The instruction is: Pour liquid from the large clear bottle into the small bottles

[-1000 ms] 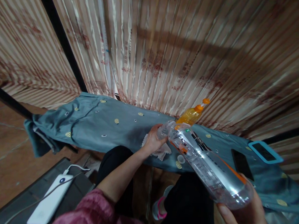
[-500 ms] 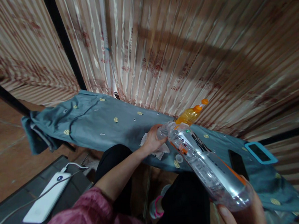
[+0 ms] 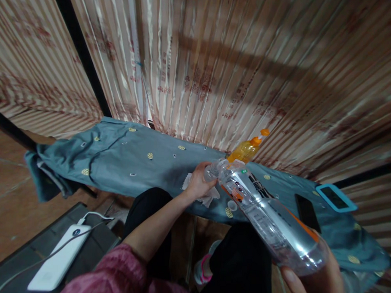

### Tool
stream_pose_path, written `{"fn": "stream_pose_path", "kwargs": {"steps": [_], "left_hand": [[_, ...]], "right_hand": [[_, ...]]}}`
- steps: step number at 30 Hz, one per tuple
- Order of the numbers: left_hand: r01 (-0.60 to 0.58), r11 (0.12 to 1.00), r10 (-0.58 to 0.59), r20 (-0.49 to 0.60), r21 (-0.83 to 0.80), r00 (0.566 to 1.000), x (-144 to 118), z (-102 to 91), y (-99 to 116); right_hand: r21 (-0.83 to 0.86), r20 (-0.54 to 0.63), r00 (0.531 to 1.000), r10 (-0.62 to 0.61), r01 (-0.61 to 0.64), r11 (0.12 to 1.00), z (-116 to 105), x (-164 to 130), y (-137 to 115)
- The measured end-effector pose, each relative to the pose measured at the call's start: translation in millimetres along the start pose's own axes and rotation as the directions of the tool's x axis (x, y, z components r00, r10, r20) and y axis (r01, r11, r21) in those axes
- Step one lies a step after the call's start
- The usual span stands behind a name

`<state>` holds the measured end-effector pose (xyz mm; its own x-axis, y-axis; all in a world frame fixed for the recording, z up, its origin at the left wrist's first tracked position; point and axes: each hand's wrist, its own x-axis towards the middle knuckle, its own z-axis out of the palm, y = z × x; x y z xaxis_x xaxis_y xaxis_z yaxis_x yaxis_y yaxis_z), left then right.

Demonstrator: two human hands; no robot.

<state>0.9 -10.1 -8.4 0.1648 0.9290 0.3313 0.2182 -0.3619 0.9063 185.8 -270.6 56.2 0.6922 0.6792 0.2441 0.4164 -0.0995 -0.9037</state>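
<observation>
Little moves since the earlier frame beyond a slight view shift. Just in front of the orange-topped pump bottle [image 3: 245,151], the left hand [image 3: 198,183] clasps the narrow end of a silver-labelled plastic bottle [image 3: 276,219]; its long axis slants rightward, away, to the right hand [image 3: 325,286] cupping its base.

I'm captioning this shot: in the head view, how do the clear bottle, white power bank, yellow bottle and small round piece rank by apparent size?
1. Clear bottle
2. White power bank
3. Yellow bottle, partly hidden
4. Small round piece

Nearness to the camera may enlarge the first two.
</observation>
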Motion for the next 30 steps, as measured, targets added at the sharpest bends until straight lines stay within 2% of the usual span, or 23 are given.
{"fn": "stream_pose_path", "kwargs": {"steps": [2,8,17,30], "left_hand": [[-0.009,1.000,0.009,-0.004,-0.001,1.000,0.2,0.8,-0.9],[-0.027,1.000,0.027,0.001,0.006,1.000,-0.2,0.9,-1.5],[-0.022,1.000,0.022,0.016,-0.006,1.000,0.0,-1.2,0.6],[-0.028,1.000,0.028,0.013,0.005,1.000,1.0,0.3,-1.4]], "right_hand": [[0.012,-0.010,1.000,0.008,-0.008,1.000,2.7,-2.4,-5.3],[0.035,-0.011,0.999,0.032,-0.031,0.999,-3.1,3.6,5.4],[0.037,-0.030,0.998,0.054,-0.052,0.998,11.5,-17.0,-29.0],[-0.013,-0.029,0.999,-0.017,0.016,1.000,8.7,-17.7,-24.5]]}}
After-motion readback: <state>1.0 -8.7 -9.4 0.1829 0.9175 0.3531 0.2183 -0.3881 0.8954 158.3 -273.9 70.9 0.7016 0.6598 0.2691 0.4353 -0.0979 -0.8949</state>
